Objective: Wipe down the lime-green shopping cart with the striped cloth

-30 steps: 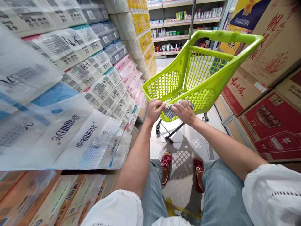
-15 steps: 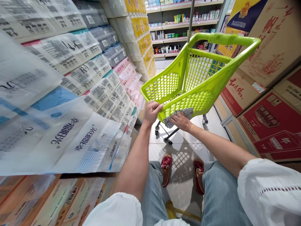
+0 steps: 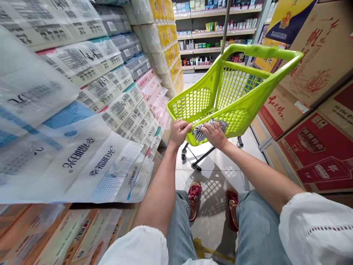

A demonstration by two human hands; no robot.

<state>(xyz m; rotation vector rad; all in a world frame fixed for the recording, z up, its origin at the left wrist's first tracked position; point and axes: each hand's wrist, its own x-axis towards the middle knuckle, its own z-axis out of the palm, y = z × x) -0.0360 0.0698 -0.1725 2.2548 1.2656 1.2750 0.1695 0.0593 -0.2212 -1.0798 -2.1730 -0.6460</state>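
Observation:
A bright green plastic shopping cart (image 3: 237, 106) with lattice walls stands before me on dark legs with casters. My left hand (image 3: 179, 133) is closed over the cart's near left rim corner, thumb on top. Against the outside of the near side wall, my right hand (image 3: 215, 134) presses a grey-and-white striped cloth (image 3: 199, 133), its fingers bunching the fabric near the upper rim. Part of the cloth is hidden under the fingers and palm. The cart's basket holds nothing that I can make out through the lattice.
Plastic-wrapped paper packs (image 3: 110, 88) are stacked close on my left, with yellow-and-white packs (image 3: 165, 48) beyond. Cardboard cartons (image 3: 317, 151) line the right side. Shelves of bottles and boxes (image 3: 215, 31) stand at the back. A metal pole (image 3: 226, 25) rises behind the cart.
My right hand has moved slightly up the cart's side wall with the cloth, closer to the rim. My left hand keeps its grip on the corner. The view has tilted slightly.

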